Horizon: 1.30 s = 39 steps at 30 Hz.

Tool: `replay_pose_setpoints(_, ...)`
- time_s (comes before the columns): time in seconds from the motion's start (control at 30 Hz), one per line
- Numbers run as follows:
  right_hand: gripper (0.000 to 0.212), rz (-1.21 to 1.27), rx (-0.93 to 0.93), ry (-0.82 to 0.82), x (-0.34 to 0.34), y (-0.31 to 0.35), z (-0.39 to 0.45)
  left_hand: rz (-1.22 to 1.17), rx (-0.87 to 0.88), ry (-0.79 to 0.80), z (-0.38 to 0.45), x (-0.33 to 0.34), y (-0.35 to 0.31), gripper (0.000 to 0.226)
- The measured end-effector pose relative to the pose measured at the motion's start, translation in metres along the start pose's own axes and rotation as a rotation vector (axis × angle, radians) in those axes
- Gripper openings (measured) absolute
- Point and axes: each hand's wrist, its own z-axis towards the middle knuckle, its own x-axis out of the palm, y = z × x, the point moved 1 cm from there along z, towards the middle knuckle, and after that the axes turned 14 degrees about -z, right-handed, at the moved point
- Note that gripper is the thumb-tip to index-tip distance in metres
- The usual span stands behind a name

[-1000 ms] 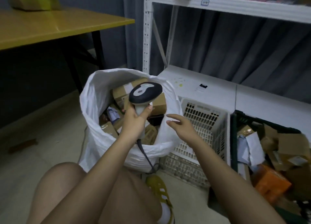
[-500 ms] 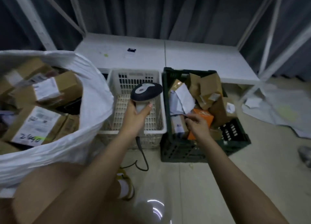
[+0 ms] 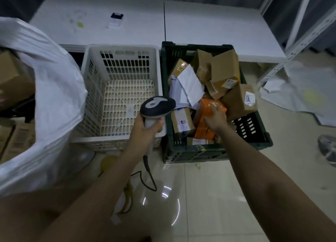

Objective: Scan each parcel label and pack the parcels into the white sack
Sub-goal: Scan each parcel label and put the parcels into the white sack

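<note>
The dark green crate (image 3: 254,138) at 1 o'clock holds a heap of brown cardboard parcels (image 3: 224,69), white mailers (image 3: 190,85) and an orange box (image 3: 207,118). The right hand (image 3: 216,121) rests on the orange box, fingers spread, its grip apart. At 12 o'clock, the white basket (image 3: 91,81) stands just beside the crate. The left hand (image 3: 145,131) is clamped on the scanner (image 3: 157,106). At 9 o'clock, the white sack (image 3: 60,100) holds brown boxes (image 3: 12,76).

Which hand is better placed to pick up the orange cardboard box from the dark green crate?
The right hand: it already rests on the orange cardboard box inside the dark green plastic crate. The left hand grips the grey handheld barcode scanner.
</note>
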Motion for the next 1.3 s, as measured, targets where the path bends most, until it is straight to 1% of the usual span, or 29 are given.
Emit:
replay_pose_setpoints(0.07, 0.076, -0.124, 0.014, 0.069, 0.001, 0.003, 0.017, 0.001, -0.02, -0.01, 0.005, -0.003, 0.005, 0.042)
replay_pose_setpoints(0.13, 0.078, -0.217, 0.046, 0.112, 0.007, 0.0, 0.028, -0.003, -0.045, -0.024, 0.009, -0.006, 0.009, 0.043)
replay_pose_setpoints(0.2, 0.074, -0.257, 0.087, 0.08, 0.013, -0.003, 0.033, 0.001, -0.058, -0.034, 0.012, -0.01, 0.013, 0.043)
replay_pose_setpoints(0.3, 0.067, -0.121, 0.162, -0.048, 0.018, -0.008, 0.035, -0.013, -0.065, -0.047, 0.014, -0.014, 0.018, 0.041)
replay_pose_setpoints(0.37, 0.067, -0.055, 0.186, -0.073, 0.017, -0.007, 0.038, -0.012, -0.067, -0.059, 0.014, -0.015, 0.021, 0.041)
replay_pose_setpoints(0.47, 0.076, -0.085, 0.25, -0.057, 0.014, -0.004, 0.039, 0.0, -0.083, -0.063, 0.012, -0.017, 0.026, 0.046)
replay_pose_setpoints(0.53, 0.088, -0.097, 0.308, -0.068, 0.012, -0.002, 0.033, 0.011, -0.094, -0.069, 0.007, -0.017, 0.027, 0.049)
replay_pose_setpoints(0.6, 0.1, -0.07, 0.318, -0.061, 0.01, 0.001, 0.023, 0.016, -0.097, -0.078, 0.001, -0.018, 0.025, 0.05)
replay_pose_setpoints(0.67, 0.111, -0.074, 0.276, -0.01, 0.006, 0.002, 0.008, 0.012, -0.082, -0.076, -0.004, -0.017, 0.02, 0.049)
replay_pose_setpoints(0.73, 0.114, -0.104, 0.217, 0.001, -0.003, 0.0, -0.008, -0.003, -0.055, -0.074, -0.009, -0.016, 0.013, 0.046)
replay_pose_setpoints(0.8, 0.11, -0.098, 0.107, -0.101, -0.021, -0.003, -0.03, -0.026, -0.019, -0.074, -0.015, -0.013, 0.006, 0.044)
replay_pose_setpoints(0.87, 0.106, -0.015, -0.034, -0.263, -0.045, -0.007, -0.058, -0.038, 0.002, -0.081, -0.023, -0.012, 0.0, 0.045)
replay_pose_setpoints(0.93, 0.103, 0.177, -0.15, -0.423, -0.067, -0.01, -0.089, -0.047, 0.039, -0.1, -0.031, -0.011, -0.004, 0.045)
replay_pose_setpoints(1.0, 0.109, 0.351, -0.264, -0.487, -0.079, -0.007, -0.116, -0.059, 0.064, -0.136, -0.039, -0.01, -0.009, 0.047)
replay_pose_setpoints(1.03, 0.116, 0.37, -0.307, -0.472, -0.079, -0.004, -0.127, -0.066, 0.073, -0.154, -0.043, -0.01, -0.012, 0.048)
replay_pose_setpoints(1.07, 0.124, 0.331, -0.336, -0.438, -0.075, 0.0, -0.136, -0.073, 0.084, -0.167, -0.047, -0.011, -0.016, 0.05)
replay_pose_setpoints(1.13, 0.131, 0.156, -0.359, -0.363, -0.054, 0.007, -0.148, -0.081, 0.113, -0.17, -0.058, -0.014, -0.023, 0.052)
replay_pose_setpoints(1.17, 0.132, 0.086, -0.362, -0.336, -0.039, 0.009, -0.153, -0.077, 0.123, -0.167, -0.064, -0.017, -0.025, 0.053)
replay_pose_setpoints(1.2, 0.13, 0.067, -0.351, -0.317, -0.023, 0.009, -0.157, -0.073, 0.136, -0.167, -0.07, -0.02, -0.027, 0.053)
replay_pose_setpoints(1.3, 0.123, 0.136, -0.305, -0.322, 0.01, 0.01, -0.17, -0.081, 0.182, -0.188, -0.086, -0.032, -0.03, 0.051)
